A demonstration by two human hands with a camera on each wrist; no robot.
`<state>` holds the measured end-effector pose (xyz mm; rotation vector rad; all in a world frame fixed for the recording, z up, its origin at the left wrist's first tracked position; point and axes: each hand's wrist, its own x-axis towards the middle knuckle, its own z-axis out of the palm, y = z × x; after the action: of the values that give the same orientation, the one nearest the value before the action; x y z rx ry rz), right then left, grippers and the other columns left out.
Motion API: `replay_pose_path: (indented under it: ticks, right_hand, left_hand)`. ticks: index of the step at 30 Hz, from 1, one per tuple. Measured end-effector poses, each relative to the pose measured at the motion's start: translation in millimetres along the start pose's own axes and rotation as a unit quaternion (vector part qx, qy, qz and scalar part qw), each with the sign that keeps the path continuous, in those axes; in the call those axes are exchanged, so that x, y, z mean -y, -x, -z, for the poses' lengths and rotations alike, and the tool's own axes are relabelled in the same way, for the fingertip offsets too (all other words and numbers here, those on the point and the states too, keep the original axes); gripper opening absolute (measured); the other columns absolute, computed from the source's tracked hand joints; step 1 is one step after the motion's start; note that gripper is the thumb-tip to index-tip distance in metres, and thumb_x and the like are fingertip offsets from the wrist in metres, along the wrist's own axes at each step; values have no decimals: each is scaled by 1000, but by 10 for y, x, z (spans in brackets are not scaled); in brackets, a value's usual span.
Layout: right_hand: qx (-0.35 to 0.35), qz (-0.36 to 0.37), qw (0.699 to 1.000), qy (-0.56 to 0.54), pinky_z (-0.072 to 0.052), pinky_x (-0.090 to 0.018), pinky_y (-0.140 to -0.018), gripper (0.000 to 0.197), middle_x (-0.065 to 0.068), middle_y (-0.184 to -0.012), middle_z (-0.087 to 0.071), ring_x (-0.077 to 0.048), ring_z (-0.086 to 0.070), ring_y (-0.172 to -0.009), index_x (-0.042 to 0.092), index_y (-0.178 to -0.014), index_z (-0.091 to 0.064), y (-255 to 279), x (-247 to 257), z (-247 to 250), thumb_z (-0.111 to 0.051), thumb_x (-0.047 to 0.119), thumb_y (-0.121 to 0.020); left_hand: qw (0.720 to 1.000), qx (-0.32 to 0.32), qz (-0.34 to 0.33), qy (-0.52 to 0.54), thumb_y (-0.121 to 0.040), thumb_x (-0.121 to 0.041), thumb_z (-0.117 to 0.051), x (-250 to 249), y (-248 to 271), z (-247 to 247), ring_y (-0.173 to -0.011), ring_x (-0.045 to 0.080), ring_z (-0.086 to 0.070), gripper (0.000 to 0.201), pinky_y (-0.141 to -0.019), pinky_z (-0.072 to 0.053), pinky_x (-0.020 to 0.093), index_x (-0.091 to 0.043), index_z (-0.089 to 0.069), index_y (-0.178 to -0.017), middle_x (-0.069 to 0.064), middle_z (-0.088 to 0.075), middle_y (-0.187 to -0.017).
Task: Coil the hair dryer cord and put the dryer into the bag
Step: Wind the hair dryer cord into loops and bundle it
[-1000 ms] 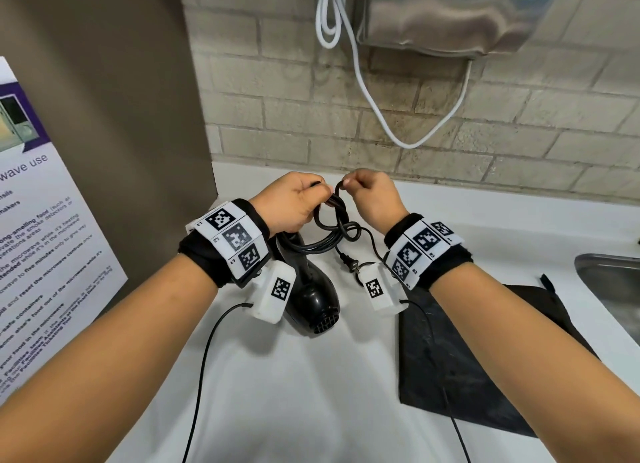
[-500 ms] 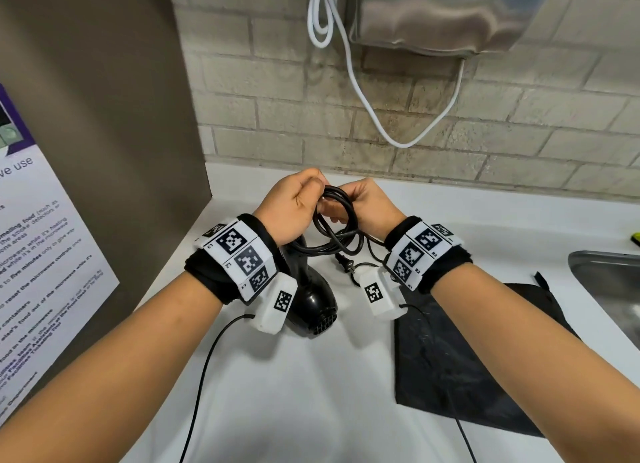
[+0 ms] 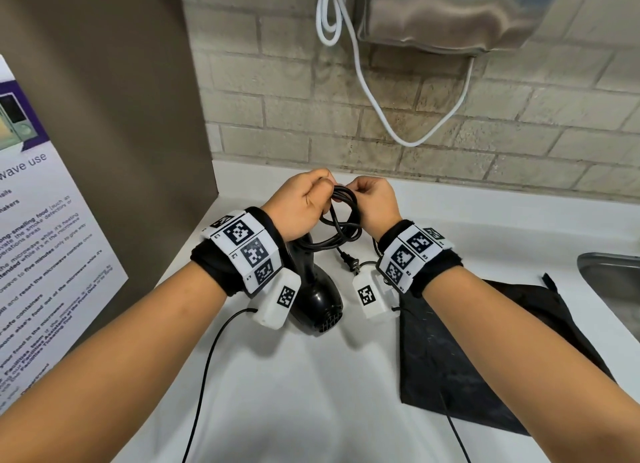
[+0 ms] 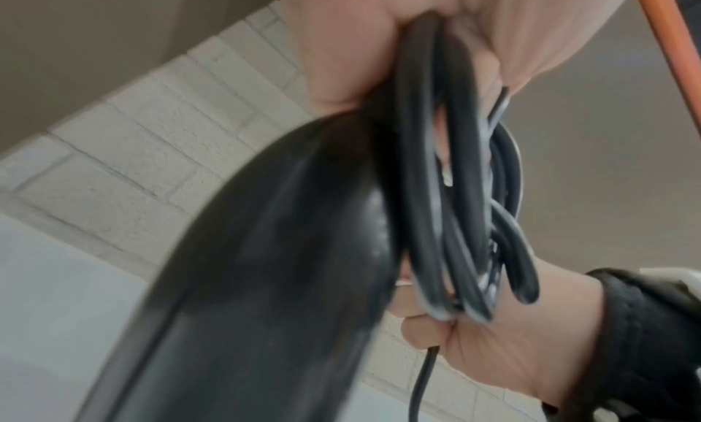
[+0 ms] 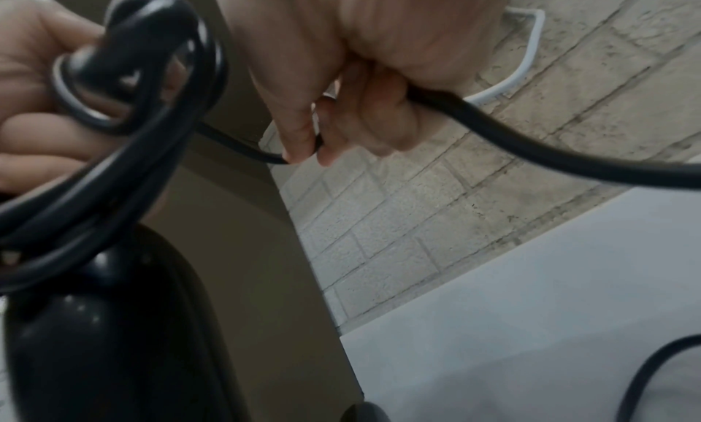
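Left hand (image 3: 300, 206) gripping coiled cord (image 3: 341, 216) bundle over white surface (image 3: 311, 376); right hand (image 3: 375, 204) pinching a cord strand. Dryer (image 3: 317, 298) hanging below left wrist. Bag (image 3: 485, 351) lying flat, right side.

Poster (image 3: 52, 254) on the left wall, cut off at frame edge: big letters "wave use", then partial lines incl. "smelling food", "five minutes", "safe containers", "Facilities team". Left wrist band (image 3: 242, 246) tags marked L1, L2, L3; right wrist band (image 3: 414, 254) tags R1, R2, R3, plus square b/w codes.
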<state>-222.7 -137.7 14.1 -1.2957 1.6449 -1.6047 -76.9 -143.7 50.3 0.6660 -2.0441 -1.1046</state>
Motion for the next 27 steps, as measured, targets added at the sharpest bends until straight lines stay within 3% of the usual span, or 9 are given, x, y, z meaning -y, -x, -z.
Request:
replay_pose_path:
  ticks: [3, 7, 10, 13, 16, 17, 18, 21, 27]
  right_hand:
    - [13, 8, 1000, 14, -33, -10, -42, 33, 12, -36, -45, 2, -37, -35, 14, -55, -47, 5, -10, -11, -63, 4, -83]
    - [188, 12, 982, -31, -30, -14, -43, 30, 0, -53, -49, -4, -39, -43, 11, -68, -54, 68, 70, 28, -45, -9, -89]
    - [224, -14, 972, -69, -30, -15, -38, 31, 6, -46, -45, -4, -37, -38, 15, -71, -65, 94, 120, 126, -48, -2, -90]
    - [232, -26, 969, -86, -29, -14, -36, 8, 3, -47, -45, -3, -38, -37, 7, -82, -65, 88, 132, 142, -58, 5, -85]
    - [237, -22, 967, -93, -27, -20, -43, 22, -8, -64, -48, -4, -40, -43, 12, -78, -69, 65, 100, 75, -77, 30, -67]
    - [239, -14, 967, -91, -27, -20, -44, 16, -6, -61, -49, -3, -40, -43, 17, -75, -70, 84, 115, 55, -79, 27, -68]
    - [243, -5, 966, -92, -28, -18, -43, 5, 2, -56, -51, -2, -39, -42, 20, -72, -70, 99, 117, 43, -74, 19, -75]
    - [238, 9, 965, -106, -32, -9, -44, 42, 9, -43, -50, 2, -41, -40, 21, -63, -63, 161, 75, -12, -46, -5, -91]
    - [154, 24, 983, -96, -34, -6, -47, 36, 13, -39, -48, 4, -42, -39, 14, -66, -49, 188, 57, -126, -39, -8, -93]
  left_hand:
    - [999, 10, 28, 32, -97, -1, -26, -27, -8, -33, -29, 2, -32, 35, -33, -25, 10, -14, -40, -68, 6, -37, -57]
    - [997, 0, 42, 61, -98, -5, -25, -24, -17, -47, -28, 2, -28, 34, -32, -23, 11, -14, -41, -70, 5, -38, -58]
    - [994, -48, 54, 83, -99, -8, -26, 33, -24, -2, -29, 3, -27, 34, -33, -22, 11, -18, -42, -72, 4, -39, -58]
    - [994, -75, 42, 72, -99, -8, -25, 77, -14, 21, -31, 3, -27, 34, -34, -22, 12, -20, -42, -72, 5, -37, -60]
    - [995, -87, 10, 48, -99, -5, -25, 83, 6, 11, -33, 1, -34, 34, -36, -27, 11, -19, -42, -73, 3, -38, -60]
    - [995, -89, 2, 46, -98, -4, -25, 82, 12, 6, -34, 1, -35, 34, -37, -27, 10, -19, -42, -73, 3, -38, -60]
    - [995, -90, -5, 45, -98, -3, -25, 83, 18, 1, -35, 0, -36, 35, -37, -27, 9, -18, -42, -72, 2, -37, -59]
    - [995, -89, -20, 44, -98, 0, -25, 72, 32, -11, -34, -2, -37, 36, -38, -27, 6, -18, -41, -71, 2, -35, -56]
    - [997, -56, -52, 18, -93, -13, -30, 27, 42, -3, -45, -3, -39, 27, -49, -31, 9, -21, -40, -70, -2, -36, -58]
